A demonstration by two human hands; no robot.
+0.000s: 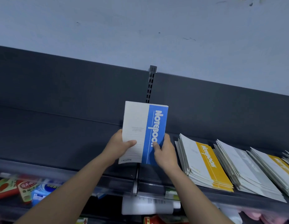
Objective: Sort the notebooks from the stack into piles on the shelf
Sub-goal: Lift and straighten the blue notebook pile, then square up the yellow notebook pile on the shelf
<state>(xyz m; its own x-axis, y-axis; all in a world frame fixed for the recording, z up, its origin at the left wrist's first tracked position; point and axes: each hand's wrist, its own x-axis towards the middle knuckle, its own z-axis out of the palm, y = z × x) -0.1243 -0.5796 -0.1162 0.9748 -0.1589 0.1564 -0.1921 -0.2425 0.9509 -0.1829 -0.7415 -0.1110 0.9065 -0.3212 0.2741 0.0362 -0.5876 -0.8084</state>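
Over the dark grey metal shelf (59, 143), head view: a white paper notebook with a blue band (144, 131) is held up in front of the back panel, below the slotted dark post (152, 83). Left hand (119, 144) grip is closed on the lower white side, thumb on the cover. Right hand (164, 152) grip holds the lower blue side, thumb on the band. Lying to the right on the shelf: a white-and-yellow notebook pile (205, 160) near the right hand, then a white-and-grey notebook pile (247, 168), then a second yellow-banded pile (276, 165). Below: red and blue packets (24, 188) and a white plastic bottle (147, 206).
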